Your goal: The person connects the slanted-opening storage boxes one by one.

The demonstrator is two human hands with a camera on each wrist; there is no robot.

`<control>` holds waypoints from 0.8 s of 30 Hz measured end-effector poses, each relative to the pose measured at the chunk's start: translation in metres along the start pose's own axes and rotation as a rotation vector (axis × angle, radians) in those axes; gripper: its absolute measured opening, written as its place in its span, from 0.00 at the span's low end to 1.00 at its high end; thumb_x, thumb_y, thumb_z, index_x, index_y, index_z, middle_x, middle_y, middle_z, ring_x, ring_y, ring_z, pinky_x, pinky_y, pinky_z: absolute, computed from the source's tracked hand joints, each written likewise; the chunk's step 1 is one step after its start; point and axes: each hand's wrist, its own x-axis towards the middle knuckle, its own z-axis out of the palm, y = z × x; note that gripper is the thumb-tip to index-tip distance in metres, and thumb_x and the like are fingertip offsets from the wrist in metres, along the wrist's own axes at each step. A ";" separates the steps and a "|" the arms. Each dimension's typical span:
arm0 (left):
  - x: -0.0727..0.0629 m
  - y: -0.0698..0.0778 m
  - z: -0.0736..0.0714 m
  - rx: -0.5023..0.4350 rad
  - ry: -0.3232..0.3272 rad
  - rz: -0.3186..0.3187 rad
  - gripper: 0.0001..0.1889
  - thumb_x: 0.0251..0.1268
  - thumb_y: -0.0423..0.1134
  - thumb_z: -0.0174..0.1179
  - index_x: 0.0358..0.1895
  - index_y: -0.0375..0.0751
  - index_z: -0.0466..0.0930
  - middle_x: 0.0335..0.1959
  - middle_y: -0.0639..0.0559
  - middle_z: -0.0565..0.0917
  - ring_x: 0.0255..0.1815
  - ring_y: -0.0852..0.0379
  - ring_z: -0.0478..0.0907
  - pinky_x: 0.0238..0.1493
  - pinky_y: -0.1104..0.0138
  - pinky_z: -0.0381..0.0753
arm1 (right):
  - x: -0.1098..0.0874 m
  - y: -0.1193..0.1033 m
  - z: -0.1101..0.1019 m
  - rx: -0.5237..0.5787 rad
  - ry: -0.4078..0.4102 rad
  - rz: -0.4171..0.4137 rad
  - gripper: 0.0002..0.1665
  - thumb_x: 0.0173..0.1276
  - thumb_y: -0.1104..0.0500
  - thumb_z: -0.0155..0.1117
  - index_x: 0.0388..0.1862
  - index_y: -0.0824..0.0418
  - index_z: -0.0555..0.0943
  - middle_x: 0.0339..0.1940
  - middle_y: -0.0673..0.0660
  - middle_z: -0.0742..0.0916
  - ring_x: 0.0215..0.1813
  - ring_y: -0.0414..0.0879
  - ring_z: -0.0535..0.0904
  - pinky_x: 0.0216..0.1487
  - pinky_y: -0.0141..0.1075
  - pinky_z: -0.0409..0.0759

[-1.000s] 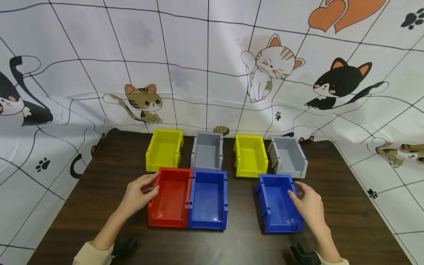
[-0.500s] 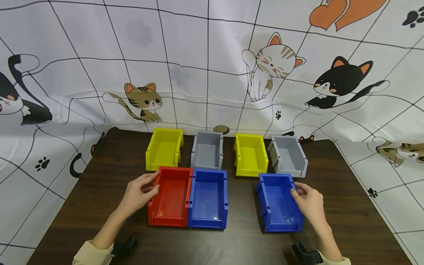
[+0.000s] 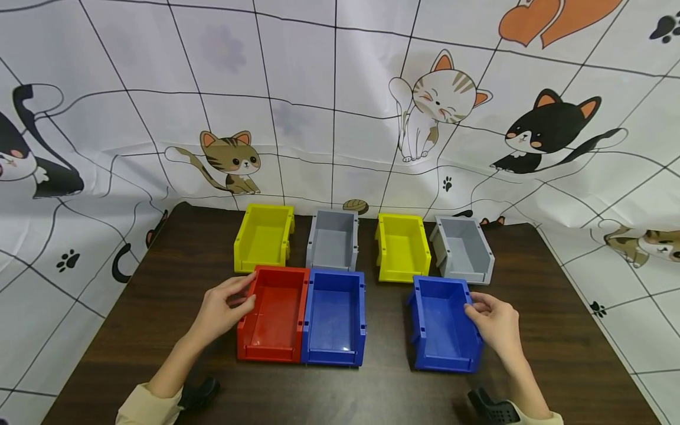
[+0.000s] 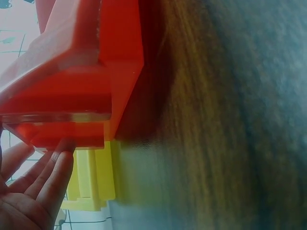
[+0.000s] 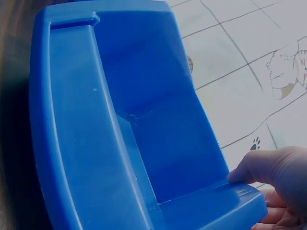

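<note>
In the head view, a red storage bin stands against a blue storage bin, side by side. My left hand holds the red bin's left wall, thumb at the rim; the left wrist view shows its fingers reaching the bin's outer side. A second blue bin stands apart to the right, slightly turned. My right hand grips this bin's right wall, thumb on the rim and the other fingers outside, as the right wrist view also shows. No contents are visible in these bins.
Behind stand a yellow bin, a grey bin, another yellow bin and another grey bin. They rest on a dark wooden table. A white cat-patterned cloth hangs behind it.
The right-hand blue bin has shifted slightly left and turned a little, its front end swinging left. My right hand's thumb has shifted slightly on the rim. The left hand stays put.
</note>
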 end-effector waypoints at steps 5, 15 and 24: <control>0.000 0.001 0.000 0.002 0.004 -0.001 0.24 0.51 0.22 0.64 0.56 0.28 0.76 0.48 0.35 0.80 0.43 0.43 0.80 0.35 0.59 0.83 | -0.001 -0.010 -0.001 0.014 0.017 -0.018 0.14 0.56 0.67 0.68 0.41 0.74 0.82 0.25 0.63 0.86 0.22 0.37 0.77 0.21 0.22 0.72; 0.002 0.022 -0.004 0.006 0.004 0.010 0.23 0.50 0.18 0.61 0.54 0.21 0.75 0.45 0.31 0.79 0.41 0.40 0.79 0.34 0.57 0.83 | -0.002 -0.038 0.000 0.073 0.013 -0.081 0.14 0.56 0.68 0.68 0.41 0.74 0.82 0.26 0.63 0.86 0.23 0.40 0.80 0.24 0.19 0.73; -0.001 -0.002 0.000 -0.033 0.000 -0.008 0.25 0.52 0.23 0.64 0.57 0.29 0.75 0.49 0.36 0.80 0.45 0.43 0.79 0.36 0.60 0.83 | -0.001 -0.055 0.009 0.136 0.018 -0.120 0.13 0.55 0.70 0.68 0.40 0.74 0.83 0.26 0.63 0.86 0.25 0.41 0.81 0.26 0.16 0.73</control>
